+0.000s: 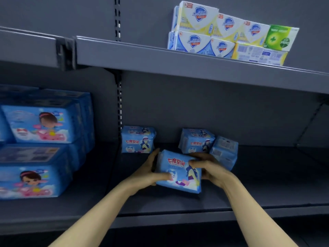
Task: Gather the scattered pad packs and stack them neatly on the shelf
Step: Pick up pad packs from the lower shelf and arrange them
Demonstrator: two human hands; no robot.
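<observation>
Both hands hold one blue pad pack [179,171] over the middle of the lower shelf [249,193]. The left hand [151,172] grips its left end, thumb on the front face and fingers behind. The right hand [207,166] grips the right end, fingers curled over the top edge. The pack tilts with its printed face toward the camera, and its lower edge seems to touch the shelf, though blur makes that hard to judge. Behind it, three more packs of the same kind stand near the back panel: the left pack [138,139] stands alone by the slotted upright [119,104], the middle pack [195,141] stands upright to the right of it, and the turned pack [225,152] just beside that one shows its back label and leans a little. The held pack sits in front of the gap between the left pack and the middle pack. In the bay to the left, large blue packs [41,139] are stacked in two layers. On the upper shelf [178,65], soap boxes [222,32] stand in two rows, with a green box [281,38] at the right end.
</observation>
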